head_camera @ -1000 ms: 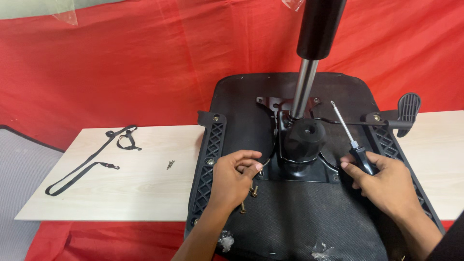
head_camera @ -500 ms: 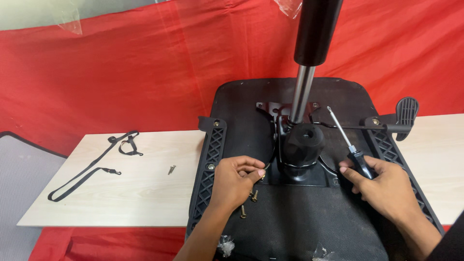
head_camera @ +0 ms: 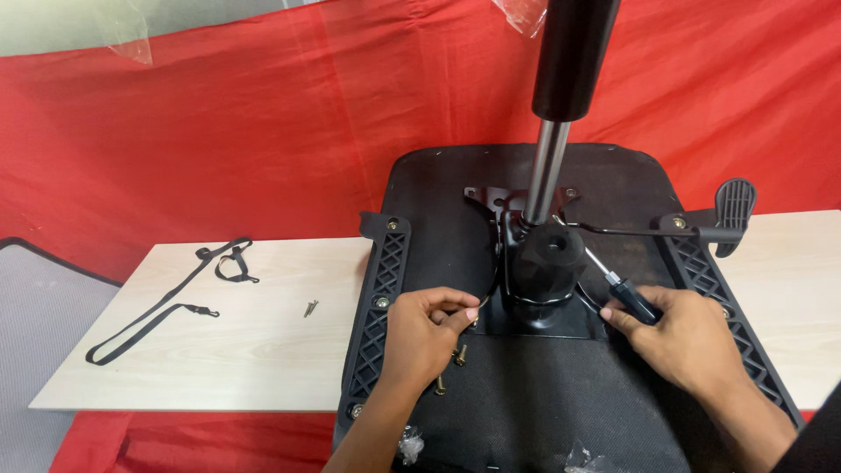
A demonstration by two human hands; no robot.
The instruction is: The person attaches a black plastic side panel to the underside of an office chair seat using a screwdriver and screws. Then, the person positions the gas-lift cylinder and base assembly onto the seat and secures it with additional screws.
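An upturned black chair seat (head_camera: 438, 236) lies on a light wooden table (head_camera: 263, 350), its gas-lift column (head_camera: 547, 175) pointing up from a black mechanism (head_camera: 547, 263). My left hand (head_camera: 420, 342) rests on the seat left of the mechanism, fingertips pinched on a small screw at the edge of the metal plate. Two loose brass screws (head_camera: 455, 356) lie just below those fingers. My right hand (head_camera: 692, 342) grips a black-handled screwdriver (head_camera: 626, 298), whose shaft slants up and left to the base of the column.
A black strap (head_camera: 166, 298) with clips lies on the left part of the table, and a single screw (head_camera: 309, 307) lies near the seat. A lever with a paddle end (head_camera: 734, 206) sticks out at the seat's right. Red cloth hangs behind.
My right hand has swung the screwdriver down and left, so its tip now sits at the base of the column. My left hand has stayed in place.
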